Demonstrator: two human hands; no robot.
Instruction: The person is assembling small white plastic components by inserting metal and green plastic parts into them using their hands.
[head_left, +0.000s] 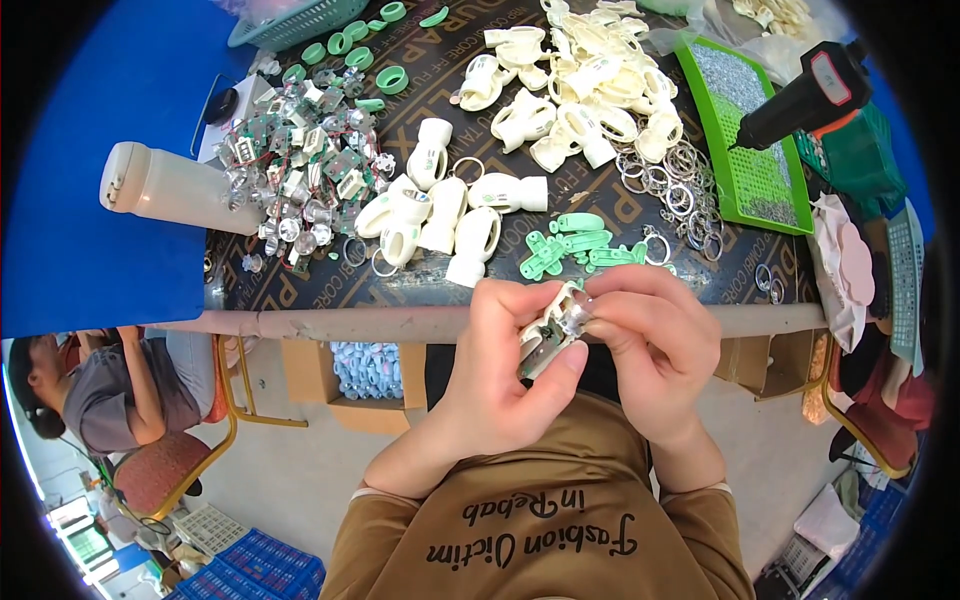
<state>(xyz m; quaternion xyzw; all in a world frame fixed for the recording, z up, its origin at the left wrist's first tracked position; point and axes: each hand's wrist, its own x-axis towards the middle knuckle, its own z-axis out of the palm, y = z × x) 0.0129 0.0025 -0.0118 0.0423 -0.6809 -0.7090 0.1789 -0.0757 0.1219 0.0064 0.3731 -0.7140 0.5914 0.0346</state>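
Two hands meet over the near edge of the table (300,322), both closed on one small cream plastic housing (552,330). The left hand (505,370) cradles the housing from below, thumb pressed along its lower side, fingers curled round the back. The right hand (655,335) pinches the upper end, where a clear or metallic insert shows; what exactly that insert is cannot be told at this size. The housing is held in the air just short of the table edge, above the person's lap, touching nothing else.

Assessment of the step: this looks like seating an internal part into the shell. It would be done best with the left hand kept firm as the fixture and the right thumb and forefinger pressing the insert squarely, not at a tilt, so it beds evenly. Working this near the edge, a dropped part would fall to the floor.

Supplies lie within reach: a group of finished-looking cream housings (440,215) just beyond the hands, a larger heap of cream shells (590,95) further back, mint-green clips (575,248) directly ahead, metal key rings (670,180) to the right, and a pile of small circuit boards and clear lenses (305,165) to the left. A black electric screwdriver (800,100) hangs above a green tray (790,222).
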